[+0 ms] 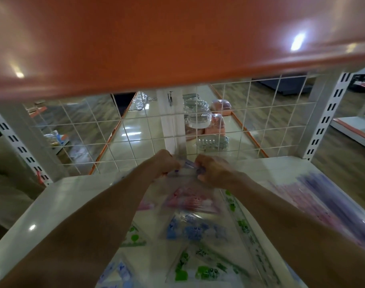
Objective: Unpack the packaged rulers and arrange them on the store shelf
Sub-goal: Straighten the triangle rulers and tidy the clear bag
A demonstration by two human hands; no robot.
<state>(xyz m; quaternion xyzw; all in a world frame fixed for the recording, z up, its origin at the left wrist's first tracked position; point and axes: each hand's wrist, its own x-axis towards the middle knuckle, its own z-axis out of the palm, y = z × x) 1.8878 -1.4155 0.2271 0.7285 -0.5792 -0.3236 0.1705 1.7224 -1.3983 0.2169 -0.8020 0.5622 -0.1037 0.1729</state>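
At centre frame, the left hand [167, 164] and right hand [213, 171] pinch the ruler packet [188, 197] by its upper edge; its length runs down-frame.

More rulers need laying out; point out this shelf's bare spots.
Bare: the white shelf left strip, between the left arm and shelf edge; also the back right corner, between the right hand and wire grid. Crowded: printed rulers in the middle, purple packs on the right.

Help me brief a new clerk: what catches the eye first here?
The left hand and right hand meet at centre, pinching a clear packet of pink rulers over the white shelf. Green rulers and blue rulers lie nearer the camera; an orange shelf looms overhead.
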